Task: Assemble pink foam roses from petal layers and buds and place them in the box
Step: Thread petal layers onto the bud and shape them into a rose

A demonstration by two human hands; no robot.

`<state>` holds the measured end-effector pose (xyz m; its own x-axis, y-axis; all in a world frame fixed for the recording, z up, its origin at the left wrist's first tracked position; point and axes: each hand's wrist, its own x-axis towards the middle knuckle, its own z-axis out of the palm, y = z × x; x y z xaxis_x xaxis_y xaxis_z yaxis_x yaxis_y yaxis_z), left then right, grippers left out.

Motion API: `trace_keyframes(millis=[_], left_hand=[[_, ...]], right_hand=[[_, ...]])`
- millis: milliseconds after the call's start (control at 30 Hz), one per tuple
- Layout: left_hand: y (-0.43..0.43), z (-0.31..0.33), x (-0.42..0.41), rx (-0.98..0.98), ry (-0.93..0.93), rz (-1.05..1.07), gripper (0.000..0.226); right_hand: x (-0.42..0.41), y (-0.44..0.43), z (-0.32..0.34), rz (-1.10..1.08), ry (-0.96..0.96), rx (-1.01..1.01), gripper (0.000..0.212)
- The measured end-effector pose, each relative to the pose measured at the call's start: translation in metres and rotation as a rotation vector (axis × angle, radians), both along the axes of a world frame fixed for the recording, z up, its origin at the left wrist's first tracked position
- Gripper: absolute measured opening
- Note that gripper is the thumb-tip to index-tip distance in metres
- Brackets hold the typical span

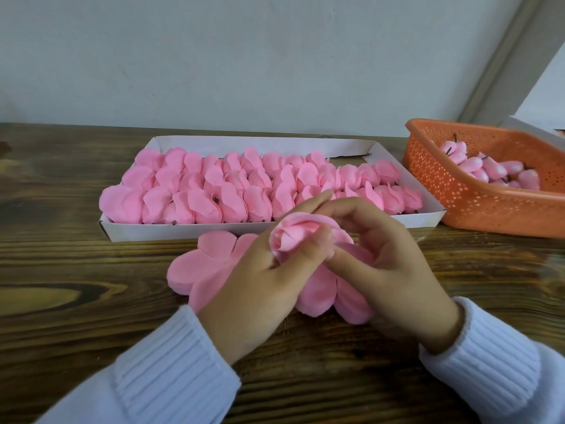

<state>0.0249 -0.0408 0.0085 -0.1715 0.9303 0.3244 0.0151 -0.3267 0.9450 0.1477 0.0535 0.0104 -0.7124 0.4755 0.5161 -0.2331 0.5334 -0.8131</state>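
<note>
My left hand (260,280) grips a half-wrapped pink foam rose (290,237) just in front of the box. My right hand (388,264) pinches a petal against the rose from the right. Under both hands lie stacks of flat pink petal layers (204,264) on the wooden table. The white cardboard box (183,231) behind them holds several rows of finished pink roses (214,185). An orange perforated basket (477,203) at the right holds several pink buds (489,169) with dark stems.
A grey wall runs close behind the box. A white box edge (532,130) shows behind the basket. The wooden table (61,270) stretches to the left and toward me. White ribbed sleeves cover both wrists.
</note>
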Motion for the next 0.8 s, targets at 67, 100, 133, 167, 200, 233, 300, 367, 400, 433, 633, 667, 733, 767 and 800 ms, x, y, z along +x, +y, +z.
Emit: trace_keyframes(millis=[67, 100, 133, 167, 200, 233, 300, 367, 400, 433, 633, 667, 733, 767, 800], left_hand=[[-0.0001, 0.0020, -0.0007, 0.043, 0.069, -0.045, 0.019], [-0.0006, 0.0036, -0.0006, 0.051, 0.101, -0.078, 0.020], [-0.0013, 0.0046, -0.0003, 0.054, 0.118, -0.101, 0.026], [-0.0019, 0.0048, 0.0004, 0.062, 0.137, -0.119, 0.034], [-0.0025, 0.0048, 0.0013, 0.074, 0.159, -0.138, 0.039], [-0.0022, 0.0042, 0.0022, 0.083, 0.173, -0.149, 0.042], [-0.0026, 0.0017, 0.0026, 0.080, 0.151, -0.124, 0.043], [-0.0034, -0.0003, 0.0023, 0.075, 0.108, -0.070, 0.038], [-0.0035, -0.0013, 0.0022, 0.068, 0.096, -0.041, 0.035], [-0.0033, -0.0014, 0.0023, 0.061, 0.086, -0.018, 0.033], [0.0003, -0.0048, 0.0001, -0.029, 0.043, 0.058, 0.043], [0.0005, -0.0050, -0.0002, -0.029, 0.053, 0.075, 0.042], [0.0002, -0.0050, -0.0011, -0.007, 0.063, 0.112, 0.036], [-0.0004, -0.0045, -0.0019, 0.009, 0.050, 0.132, 0.033], [-0.0009, -0.0036, -0.0028, 0.023, 0.035, 0.151, 0.034]], right_hand=[[0.0000, -0.0013, 0.0011, 0.054, 0.007, -0.129, 0.020], [0.0002, -0.0023, 0.0020, 0.087, 0.013, -0.221, 0.021], [0.0010, -0.0029, 0.0024, 0.125, 0.016, -0.313, 0.024], [0.0015, -0.0030, 0.0025, 0.161, 0.014, -0.387, 0.027], [0.0018, -0.0032, 0.0027, 0.185, 0.002, -0.431, 0.031], [0.0019, -0.0036, 0.0028, 0.199, -0.012, -0.449, 0.034], [0.0014, -0.0048, 0.0030, 0.214, -0.024, -0.460, 0.033], [0.0007, -0.0059, 0.0030, 0.214, -0.036, -0.435, 0.031], [0.0005, -0.0065, 0.0030, 0.203, -0.050, -0.405, 0.029], [0.0003, -0.0068, 0.0027, 0.189, -0.064, -0.369, 0.028], [-0.0007, -0.0056, -0.0003, 0.114, -0.104, -0.240, 0.018], [-0.0005, -0.0054, 0.0003, 0.111, -0.100, -0.235, 0.015], [0.0000, -0.0030, 0.0017, 0.050, -0.075, -0.251, 0.015], [0.0001, -0.0006, 0.0027, -0.025, -0.060, -0.259, 0.017], [0.0003, 0.0024, 0.0036, -0.117, -0.051, -0.276, 0.018]])
